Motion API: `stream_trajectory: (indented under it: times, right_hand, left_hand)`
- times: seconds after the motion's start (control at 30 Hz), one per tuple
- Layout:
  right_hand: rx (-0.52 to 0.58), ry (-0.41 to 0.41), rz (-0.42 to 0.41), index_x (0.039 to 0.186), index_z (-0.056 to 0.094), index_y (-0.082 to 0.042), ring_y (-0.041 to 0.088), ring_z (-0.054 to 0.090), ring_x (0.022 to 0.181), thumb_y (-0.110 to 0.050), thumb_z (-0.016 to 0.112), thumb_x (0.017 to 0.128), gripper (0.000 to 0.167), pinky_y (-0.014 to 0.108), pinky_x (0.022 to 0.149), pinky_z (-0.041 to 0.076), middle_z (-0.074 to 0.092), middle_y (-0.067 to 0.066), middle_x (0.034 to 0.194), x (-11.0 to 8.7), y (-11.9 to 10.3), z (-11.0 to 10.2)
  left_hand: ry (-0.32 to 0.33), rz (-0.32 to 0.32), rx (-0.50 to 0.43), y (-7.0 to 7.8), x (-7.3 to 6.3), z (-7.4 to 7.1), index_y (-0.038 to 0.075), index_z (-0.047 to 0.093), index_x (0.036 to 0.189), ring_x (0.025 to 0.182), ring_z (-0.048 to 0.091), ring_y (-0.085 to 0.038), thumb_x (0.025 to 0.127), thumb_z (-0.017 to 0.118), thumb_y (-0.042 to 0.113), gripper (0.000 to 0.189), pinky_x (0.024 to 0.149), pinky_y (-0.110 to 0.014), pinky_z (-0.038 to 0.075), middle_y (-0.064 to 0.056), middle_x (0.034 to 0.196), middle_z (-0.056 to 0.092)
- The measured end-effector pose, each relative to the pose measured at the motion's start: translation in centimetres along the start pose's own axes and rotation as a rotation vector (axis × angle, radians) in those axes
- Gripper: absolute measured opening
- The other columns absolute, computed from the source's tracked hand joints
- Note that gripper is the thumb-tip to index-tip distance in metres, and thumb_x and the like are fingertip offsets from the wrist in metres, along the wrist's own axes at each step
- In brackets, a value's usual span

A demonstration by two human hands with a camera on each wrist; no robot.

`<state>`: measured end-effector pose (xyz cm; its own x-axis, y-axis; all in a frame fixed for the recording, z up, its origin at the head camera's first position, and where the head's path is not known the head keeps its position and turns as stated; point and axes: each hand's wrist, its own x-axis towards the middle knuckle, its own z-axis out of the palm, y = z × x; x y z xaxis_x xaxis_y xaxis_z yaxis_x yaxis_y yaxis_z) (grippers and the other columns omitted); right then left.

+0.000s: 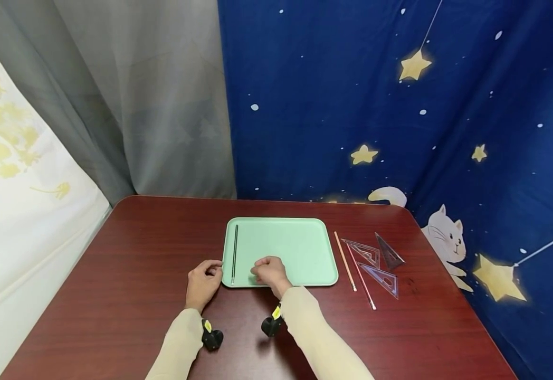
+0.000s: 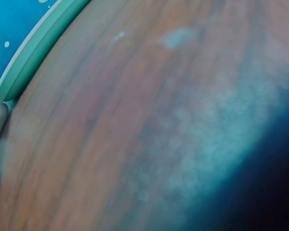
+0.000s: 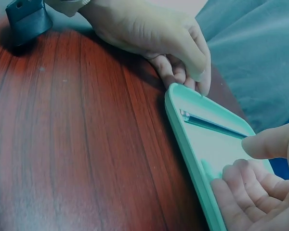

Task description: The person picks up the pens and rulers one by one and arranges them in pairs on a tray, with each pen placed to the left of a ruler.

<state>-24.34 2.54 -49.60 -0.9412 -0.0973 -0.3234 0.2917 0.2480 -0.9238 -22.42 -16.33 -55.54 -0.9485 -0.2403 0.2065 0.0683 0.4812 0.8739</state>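
A dark pencil [image 1: 235,254] lies lengthwise along the left side of a mint-green tray [image 1: 300,253], its ferrule end toward the near edge. My left hand [image 1: 203,284] grips the tray's near left corner with bent fingers; in the right wrist view, its fingertips are right at the rim. Over the tray's near part hovers my right hand [image 1: 270,272], palm partly turned inward. Its thumb [image 3: 267,144] stands apart from the loosely bent fingers [image 3: 245,185], and nothing shows between them. From the right wrist, the thumb tip overlaps the pencil's far end.
Right of the tray, an orange pencil [image 1: 345,262] and a red pencil [image 1: 361,277] lie on the brown table [image 1: 129,264]. Beside them are a clear set square [image 1: 369,255], a purplish set square [image 1: 382,279] and a dark triangular piece [image 1: 389,253]. Curtains hang behind the table.
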Motion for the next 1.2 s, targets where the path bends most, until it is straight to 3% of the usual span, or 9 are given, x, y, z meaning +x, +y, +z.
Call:
stream_trajectory:
  times: [0.93,1.2]
  right_hand:
    - [0.023,0.006,0.009,0.113,0.060,0.006,0.023,0.064,0.077,-0.007,0.059,0.085,0.031,0.033,0.067,0.057,0.062,0.009,0.089,-1.1,1.5,-5.0]
    - [0.037,0.028,0.025,0.111,0.061,0.007,0.015,0.060,0.068,-0.005,0.058,0.085,0.029,0.029,0.064,0.056,0.060,0.006,0.080,-1.4,1.8,-6.9]
  left_hand:
    - [0.016,0.001,0.031,-0.2,0.0,-0.1,0.010,0.073,0.096,0.064,0.057,-0.007,0.086,0.062,0.009,0.015,0.063,-0.019,0.046,-0.004,0.081,0.068]
    - [0.009,-0.001,0.021,0.1,0.0,0.0,0.010,0.073,0.096,0.063,0.056,-0.006,0.086,0.061,0.009,0.015,0.062,-0.019,0.046,-0.004,0.079,0.068]
